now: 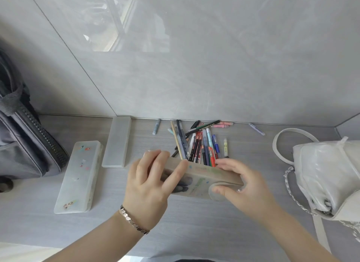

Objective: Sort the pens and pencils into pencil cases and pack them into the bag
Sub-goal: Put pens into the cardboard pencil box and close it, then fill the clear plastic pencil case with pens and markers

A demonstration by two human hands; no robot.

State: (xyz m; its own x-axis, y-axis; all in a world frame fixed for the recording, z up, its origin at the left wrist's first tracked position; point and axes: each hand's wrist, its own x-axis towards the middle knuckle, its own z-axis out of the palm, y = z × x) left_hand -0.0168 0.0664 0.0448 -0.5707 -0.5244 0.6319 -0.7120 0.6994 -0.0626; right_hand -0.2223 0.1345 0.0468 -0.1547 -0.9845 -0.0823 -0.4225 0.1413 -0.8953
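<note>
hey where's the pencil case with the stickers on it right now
In the head view, the sticker pencil case lies on the left of the desk, between the grey bag and the plain frosted case.

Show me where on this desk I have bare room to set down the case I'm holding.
Bare desk lies along the near edge, in front of the held case, and in the strip between the pen pile and the white handbag. Crowded: the back centre, where the pens heap, and the left, taken by the stickered case, plain case and backpack.
</note>
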